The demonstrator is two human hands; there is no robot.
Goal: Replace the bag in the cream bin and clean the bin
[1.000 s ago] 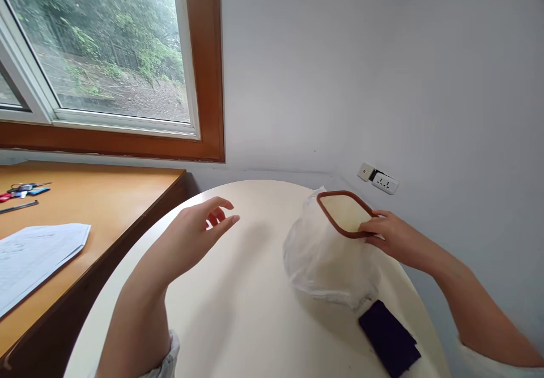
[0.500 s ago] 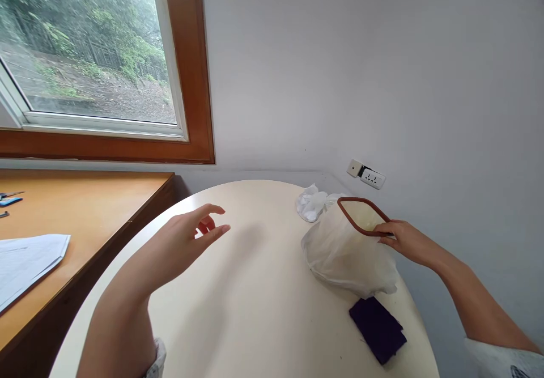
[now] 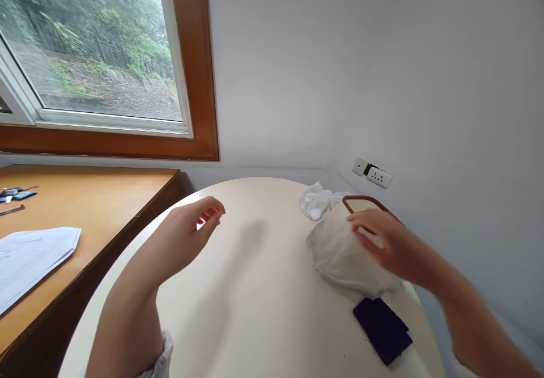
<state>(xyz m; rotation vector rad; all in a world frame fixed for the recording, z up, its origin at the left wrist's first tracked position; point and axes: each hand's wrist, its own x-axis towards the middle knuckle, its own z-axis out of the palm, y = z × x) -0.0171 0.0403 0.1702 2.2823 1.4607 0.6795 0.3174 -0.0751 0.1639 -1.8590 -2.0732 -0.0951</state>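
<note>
My left hand is raised over the left part of the round cream table. Its fingers are curled, the fingertips meet the thumb, and nothing shows between them. At the right, my slightly blurred right hand is in front of a white mesh net bag with a brown angular rim. The thumb and fingers are apart, with nothing visible in them; part of the rim is hidden behind the hand. The net lies on the table. A folded dark purple cloth lies just in front of it.
A crumpled white plastic bag lies behind the net near the wall. On the left, a wooden desk holds papers and small tools. A power socket is on the wall.
My right hand has let go of the net's brown rim and moved left in front of it. The left hand's fingers have closed toward the thumb. The view has shifted slightly.
</note>
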